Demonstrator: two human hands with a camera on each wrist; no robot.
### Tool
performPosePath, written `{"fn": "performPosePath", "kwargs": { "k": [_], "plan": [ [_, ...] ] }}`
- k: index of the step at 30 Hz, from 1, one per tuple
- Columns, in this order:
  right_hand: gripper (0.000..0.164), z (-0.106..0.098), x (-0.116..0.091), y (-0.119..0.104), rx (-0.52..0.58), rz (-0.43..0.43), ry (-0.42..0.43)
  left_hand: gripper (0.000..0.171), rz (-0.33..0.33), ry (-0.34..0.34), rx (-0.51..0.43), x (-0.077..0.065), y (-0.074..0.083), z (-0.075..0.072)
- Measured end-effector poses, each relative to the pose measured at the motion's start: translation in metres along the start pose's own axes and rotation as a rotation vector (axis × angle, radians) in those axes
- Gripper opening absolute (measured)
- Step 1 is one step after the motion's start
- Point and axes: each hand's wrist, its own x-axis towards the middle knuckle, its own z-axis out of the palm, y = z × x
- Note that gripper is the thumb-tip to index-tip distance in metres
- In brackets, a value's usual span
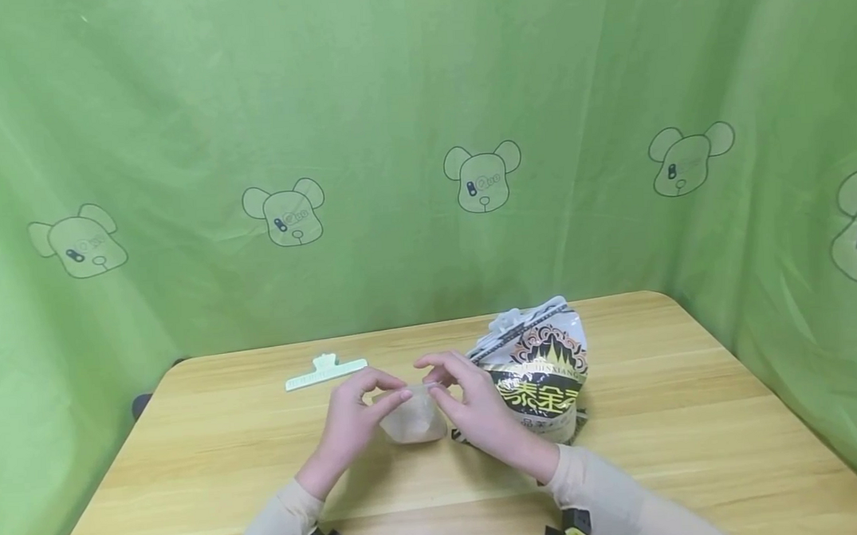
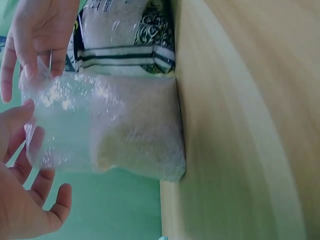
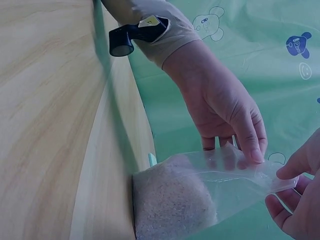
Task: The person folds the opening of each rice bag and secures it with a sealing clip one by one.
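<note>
A clear plastic bag [image 1: 414, 421] stands on the table, its lower part filled with pale grains that look like rice [image 3: 170, 205]. My left hand [image 1: 351, 421] pinches one side of the bag's top edge between thumb and fingers. On the opposite side, my right hand [image 1: 481, 410] pinches the top edge as well. The left wrist view shows the bag's upper part [image 2: 62, 107] as see-through film, with no grains in it. Close by my right hand stands a big printed bag [image 1: 547, 358], partly hidden behind that hand.
A mint-green sealing clip [image 1: 325, 372] lies on the wooden table [image 1: 665, 417], left of the clear bag. A pale clip [image 1: 505, 321] sits at the printed bag's top. Green curtains [image 1: 378, 102] with bear-head drawings hang round the table's back and sides.
</note>
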Motion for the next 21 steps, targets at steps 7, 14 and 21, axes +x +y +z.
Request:
{"fn": "performPosePath", "kwargs": {
  "k": [7,14,21],
  "plan": [
    [0.036,0.000,0.000,0.002,-0.007,0.011,-0.008,0.010,0.000,-0.062,0.019,0.005,-0.008,-0.011],
    [0.038,0.001,0.000,0.004,0.008,-0.006,0.000,0.007,0.040,-0.122,0.057,0.010,-0.015,-0.022],
    [0.036,0.001,0.001,0.006,0.021,0.001,0.001,0.008,0.085,-0.189,0.088,0.012,-0.017,-0.030]
  ]
}}
